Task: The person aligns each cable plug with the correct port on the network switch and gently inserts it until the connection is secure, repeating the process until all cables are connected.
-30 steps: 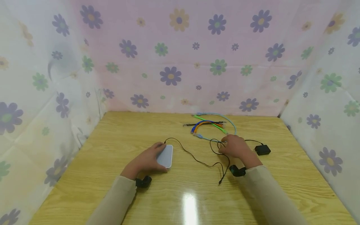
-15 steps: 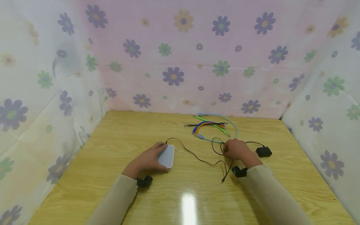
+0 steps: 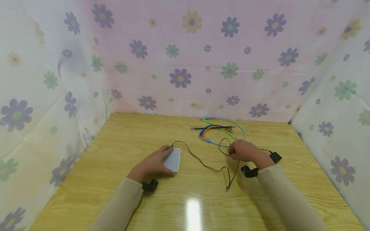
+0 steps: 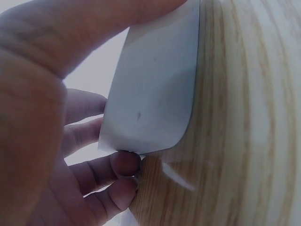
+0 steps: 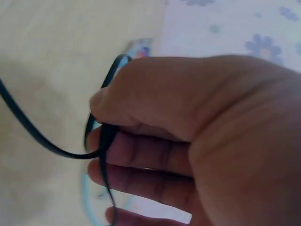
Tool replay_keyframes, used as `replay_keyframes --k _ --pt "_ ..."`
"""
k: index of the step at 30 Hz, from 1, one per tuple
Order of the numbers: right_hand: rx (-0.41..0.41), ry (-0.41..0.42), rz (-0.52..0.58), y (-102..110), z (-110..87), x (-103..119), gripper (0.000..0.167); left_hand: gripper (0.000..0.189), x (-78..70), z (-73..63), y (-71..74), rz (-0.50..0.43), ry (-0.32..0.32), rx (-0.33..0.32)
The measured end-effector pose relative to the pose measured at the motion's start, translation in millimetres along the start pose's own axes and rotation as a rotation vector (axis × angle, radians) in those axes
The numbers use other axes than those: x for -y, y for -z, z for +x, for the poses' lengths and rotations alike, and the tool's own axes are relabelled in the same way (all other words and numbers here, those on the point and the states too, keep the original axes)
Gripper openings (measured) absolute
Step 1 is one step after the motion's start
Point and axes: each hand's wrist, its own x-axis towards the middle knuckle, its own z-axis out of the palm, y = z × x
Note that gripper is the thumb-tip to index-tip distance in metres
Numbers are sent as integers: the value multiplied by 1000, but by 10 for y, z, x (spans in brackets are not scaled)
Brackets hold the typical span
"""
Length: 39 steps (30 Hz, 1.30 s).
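Note:
On the left of the table, my left hand (image 3: 151, 164) grips a flat white box with a grey top (image 3: 172, 159), thumb on the near edge and fingers at the far edge. Its smooth pale face (image 4: 155, 84) fills the middle of the left wrist view. A thin black power cord (image 3: 199, 160) leaves the box's far end and runs rightward in a bend. My right hand (image 3: 244, 150) pinches looped strands of that cord (image 5: 42, 141) between thumb and fingers. Partly behind my right wrist lies the black power adapter (image 3: 276, 157).
Several short network cables lie at the back: a light blue one (image 3: 241, 126), a green one (image 3: 212, 122), a blue one (image 3: 201, 132), an orange one (image 3: 206, 130) and a black one (image 3: 196, 128). Flowered cloth (image 3: 162, 86) walls the wooden table (image 3: 138, 134) on three sides.
My right hand has shifted slightly rightward with the cord loops, and its wrist now partly covers the adapter. My left hand stays on the white box. The whole head view has drifted slightly.

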Motion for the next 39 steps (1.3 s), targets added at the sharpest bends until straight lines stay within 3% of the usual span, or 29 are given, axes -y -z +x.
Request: replay_keyframes --k 7,16,24,30,39 --pt "22 76 -5 333 -70 201 40 111 -10 -3 7 -2 11 3" --pt "-3 109 -64 739 -86 492 41 110 4 -18 26 -22 -7 5" --pt "-14 157 -77 1046 -99 713 30 111 22 -6 10 -32 -10 3" --pt "-24 171 -99 1291 -41 894 17 111 3 -17 13 -29 5 -1" --pt "-85 209 -112 1561 205 1094 23 111 -34 -49 39 -48 9 5"
